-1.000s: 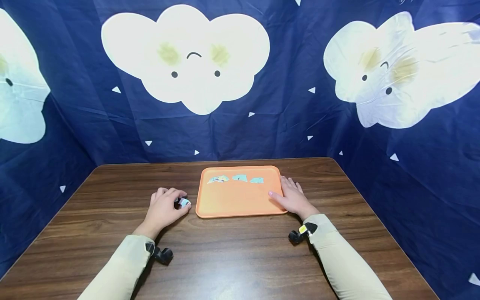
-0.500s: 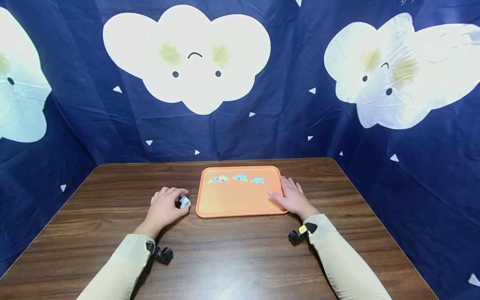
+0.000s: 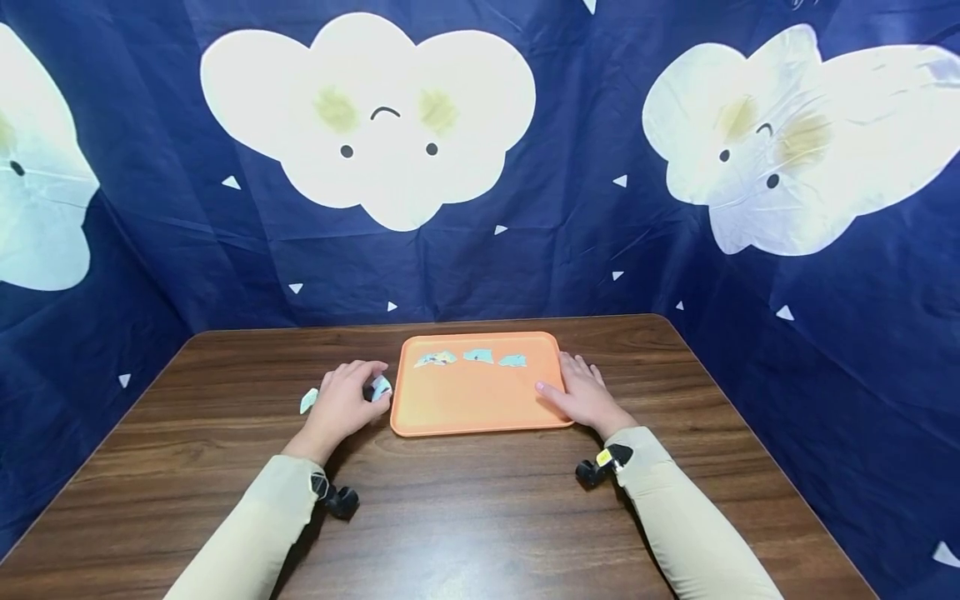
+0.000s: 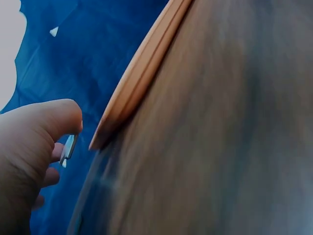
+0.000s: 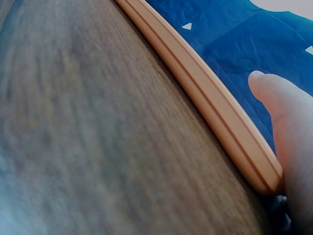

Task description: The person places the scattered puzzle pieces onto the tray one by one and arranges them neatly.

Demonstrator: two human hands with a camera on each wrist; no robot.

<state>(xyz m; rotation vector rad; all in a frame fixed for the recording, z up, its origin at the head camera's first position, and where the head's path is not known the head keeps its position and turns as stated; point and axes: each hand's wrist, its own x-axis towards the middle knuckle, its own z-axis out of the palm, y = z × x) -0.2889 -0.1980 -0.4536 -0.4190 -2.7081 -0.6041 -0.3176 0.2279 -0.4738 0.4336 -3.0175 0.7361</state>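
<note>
My left hand is just left of the orange tray and pinches a light blue puzzle piece between thumb and fingers. In the left wrist view the piece is thin, seen nearly edge-on below the thumb tip, beside the tray's rim. Another pale piece lies on the table, left of that hand. Three irregular pieces, one multicoloured and two light blue, lie in a row along the tray's far side. My right hand holds the tray's right edge, thumb over the rim, fingers outside.
The brown wooden table carries the tray near its far edge. A dark blue curtain with white clouds stands behind and at both sides. Each wrist wears a small black camera.
My left hand has moved right and slightly away from me with its piece, closer to the tray. The pale piece on the table now shows fully. The right hand stays on the tray.
</note>
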